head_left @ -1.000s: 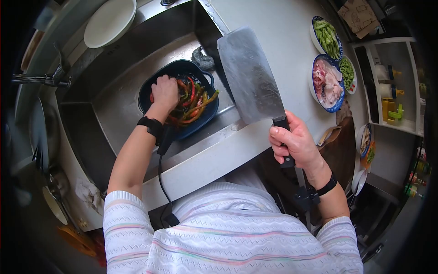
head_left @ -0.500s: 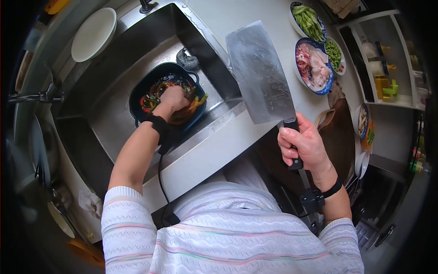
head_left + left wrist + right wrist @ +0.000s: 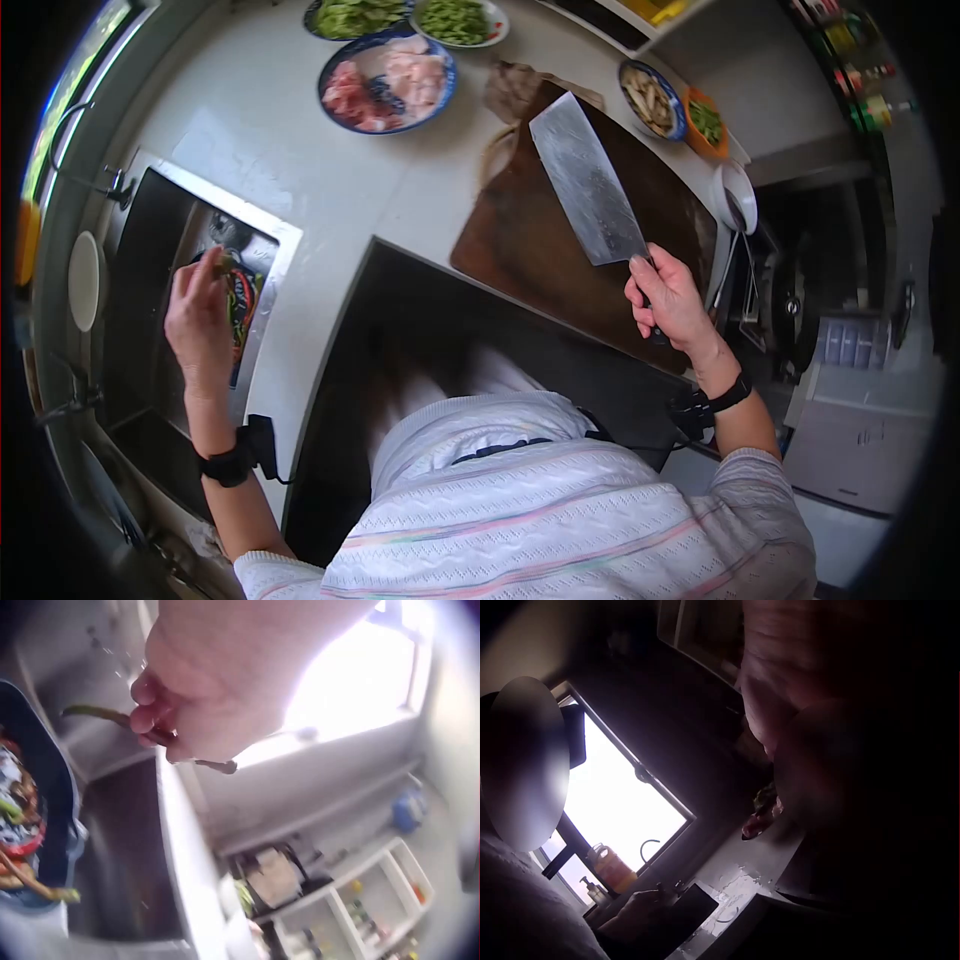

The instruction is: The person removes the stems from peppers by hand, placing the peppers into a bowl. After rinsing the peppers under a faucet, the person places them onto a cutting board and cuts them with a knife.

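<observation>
My left hand (image 3: 200,315), raised over the sink (image 3: 150,255), pinches a long thin green chili pepper (image 3: 97,712), its stem end sticking out past the fingers in the left wrist view. Below it, a dark blue basin (image 3: 56,765) contains red and green peppers (image 3: 26,844) in water; the hand covers part of it in the head view. My right hand (image 3: 668,300) grips the black handle of a broad cleaver (image 3: 590,180). The cleaver's blade points up and away over a dark wooden cutting board (image 3: 510,235). The right wrist view is mostly dark.
At the back of the counter stand a blue-rimmed bowl of raw sliced meat (image 3: 345,110) and bowls of cut green vegetables (image 3: 355,15). Beyond the board are a bowl of pale strips (image 3: 650,100) and an orange dish (image 3: 705,125). A white plate (image 3: 87,282) leans beside the sink.
My left hand has come up out of the basin with a chili pepper. The head view has swung right, bringing the cutting board fully into sight. The right hand keeps its grip on the cleaver.
</observation>
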The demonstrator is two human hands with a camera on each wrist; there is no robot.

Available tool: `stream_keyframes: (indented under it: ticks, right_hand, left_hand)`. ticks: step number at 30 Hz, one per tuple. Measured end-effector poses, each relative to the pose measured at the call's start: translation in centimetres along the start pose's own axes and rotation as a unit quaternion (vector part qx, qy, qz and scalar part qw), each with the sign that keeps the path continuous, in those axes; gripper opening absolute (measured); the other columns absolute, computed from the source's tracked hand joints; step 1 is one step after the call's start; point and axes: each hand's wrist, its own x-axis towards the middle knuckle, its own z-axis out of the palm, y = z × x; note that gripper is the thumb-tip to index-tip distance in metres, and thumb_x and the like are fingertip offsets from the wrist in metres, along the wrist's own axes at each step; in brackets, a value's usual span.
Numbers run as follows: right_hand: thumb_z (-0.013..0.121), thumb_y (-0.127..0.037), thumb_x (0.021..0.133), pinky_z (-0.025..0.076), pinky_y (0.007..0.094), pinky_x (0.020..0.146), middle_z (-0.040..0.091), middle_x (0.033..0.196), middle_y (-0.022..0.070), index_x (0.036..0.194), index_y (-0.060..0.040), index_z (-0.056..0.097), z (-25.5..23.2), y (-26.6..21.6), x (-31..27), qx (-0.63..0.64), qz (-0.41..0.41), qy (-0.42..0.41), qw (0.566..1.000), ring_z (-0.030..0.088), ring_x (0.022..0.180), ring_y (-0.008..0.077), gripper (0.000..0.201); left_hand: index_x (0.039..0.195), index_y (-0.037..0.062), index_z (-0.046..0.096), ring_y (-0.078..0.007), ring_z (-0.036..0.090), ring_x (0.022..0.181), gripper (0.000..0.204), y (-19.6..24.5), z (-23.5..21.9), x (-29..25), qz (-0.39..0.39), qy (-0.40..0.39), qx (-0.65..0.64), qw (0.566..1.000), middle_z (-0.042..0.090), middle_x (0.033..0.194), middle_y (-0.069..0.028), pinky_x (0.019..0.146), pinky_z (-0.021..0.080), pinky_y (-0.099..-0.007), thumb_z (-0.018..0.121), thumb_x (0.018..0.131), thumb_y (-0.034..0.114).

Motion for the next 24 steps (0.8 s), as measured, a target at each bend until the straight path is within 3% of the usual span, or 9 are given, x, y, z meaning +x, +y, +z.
stream_keyframes:
  ticks: [1, 4, 7, 10, 12, 13, 16, 19, 24]
  right_hand:
    - [0.046, -0.024, 0.095, 0.036, 0.0206, 0.034, 0.042, 0.060, -0.0009, 0.091, -0.0078, 0.047, -2.2, 1.3, -0.9, -0.032, 0.006, 0.036, 0.999, 0.037, 0.040, 0.0035, 0.017]
    - [0.046, -0.025, 0.095, 0.035, 0.0208, 0.034, 0.041, 0.060, -0.0018, 0.087, -0.0085, 0.045, -6.0, 4.9, -2.4, -0.056, 0.021, 0.083, 0.995, 0.036, 0.040, 0.0035, 0.018]
    - [0.046, -0.024, 0.094, 0.036, 0.0217, 0.034, 0.041, 0.060, -0.0019, 0.086, -0.0074, 0.046, -8.0, 6.7, -2.8, -0.059, 0.025, 0.074, 0.995, 0.037, 0.040, 0.0043, 0.019]
    - [0.048, -0.022, 0.093, 0.038, 0.0229, 0.035, 0.046, 0.058, -0.0003, 0.086, -0.0052, 0.046, -9.6, 6.9, -1.8, -0.098, -0.021, 0.048, 0.994, 0.044, 0.042, 0.0052, 0.018]
    - [0.051, -0.018, 0.090, 0.041, 0.0299, 0.039, 0.052, 0.056, 0.0082, 0.084, -0.0014, 0.045, -10.4, 6.7, -1.0, -0.180, -0.025, 0.022, 0.983, 0.053, 0.044, 0.0182, 0.019]
    - [0.051, -0.018, 0.090, 0.041, 0.0299, 0.039, 0.052, 0.056, 0.0082, 0.084, -0.0014, 0.045, -10.5, 6.6, -0.8, -0.173, -0.023, 0.021, 0.984, 0.053, 0.044, 0.0182, 0.019]
    - [0.053, -0.016, 0.087, 0.040, 0.0439, 0.051, 0.051, 0.062, 0.0227, 0.080, 0.0018, 0.042, -10.4, 6.3, -0.2, -0.304, -0.168, 0.053, 0.936, 0.052, 0.063, 0.0437, 0.022]
    - [0.053, -0.015, 0.087, 0.039, 0.0447, 0.051, 0.051, 0.061, 0.0225, 0.078, 0.0007, 0.040, -9.0, 5.0, -0.3, -0.325, -0.243, -0.002, 0.914, 0.053, 0.062, 0.0429, 0.022]
    - [0.051, -0.014, 0.087, 0.040, 0.0460, 0.051, 0.051, 0.059, 0.0217, 0.078, 0.0005, 0.041, -8.4, 3.5, 0.6, -0.359, -0.231, -0.053, 0.903, 0.053, 0.061, 0.0425, 0.020]
  left_hand:
    - [0.108, 0.0096, 0.064, -0.0192, 0.062, 0.080, 0.032, 5.5, 1.4, 0.1, 0.056, -0.033, 0.004, 0.998, 0.059, 0.093, -0.0077, 0.070, 0.049, -0.0270, 0.056, 0.081, -0.005]
    - [0.101, 0.0134, 0.066, -0.0250, 0.059, 0.080, 0.038, 17.2, 7.8, -1.1, 0.235, -0.074, -0.063, 0.967, 0.056, 0.093, -0.0084, 0.067, 0.049, -0.0331, 0.058, 0.070, -0.006]
    - [0.103, 0.0141, 0.064, -0.0259, 0.056, 0.091, 0.045, 24.0, 14.5, -2.0, 0.327, -0.131, -0.095, 0.931, 0.054, 0.097, -0.0091, 0.071, 0.050, -0.0329, 0.057, 0.063, -0.004]
    - [0.103, 0.0117, 0.064, -0.0261, 0.055, 0.093, 0.039, 25.7, 18.2, -2.5, 0.329, -0.149, -0.070, 0.930, 0.054, 0.101, -0.0090, 0.073, 0.050, -0.0330, 0.058, 0.067, -0.003]
    - [0.099, 0.0077, 0.064, -0.0259, 0.056, 0.092, 0.030, 26.1, 18.5, -3.0, 0.309, -0.078, -0.092, 0.943, 0.055, 0.101, -0.0089, 0.074, 0.049, -0.0335, 0.061, 0.070, -0.001]
    - [0.099, 0.0077, 0.064, -0.0259, 0.056, 0.092, 0.030, 26.1, 18.7, -3.4, 0.313, -0.084, -0.088, 0.942, 0.055, 0.101, -0.0089, 0.074, 0.049, -0.0335, 0.061, 0.070, -0.001]
    - [0.089, 0.0045, 0.066, -0.0259, 0.058, 0.084, 0.023, 26.3, 19.2, -4.0, 0.272, -0.018, -0.163, 0.948, 0.057, 0.094, -0.0092, 0.071, 0.048, -0.0338, 0.069, 0.067, -0.001]
    - [0.086, 0.0046, 0.066, -0.0250, 0.058, 0.081, 0.020, 26.3, 19.7, -4.5, 0.268, 0.011, -0.165, 0.949, 0.059, 0.090, -0.0079, 0.070, 0.048, -0.0328, 0.069, 0.068, -0.001]
    - [0.082, 0.0046, 0.066, -0.0240, 0.059, 0.078, 0.017, 26.3, 19.8, -4.4, 0.263, 0.037, -0.179, 0.947, 0.060, 0.086, -0.0066, 0.068, 0.049, -0.0315, 0.070, 0.067, -0.001]
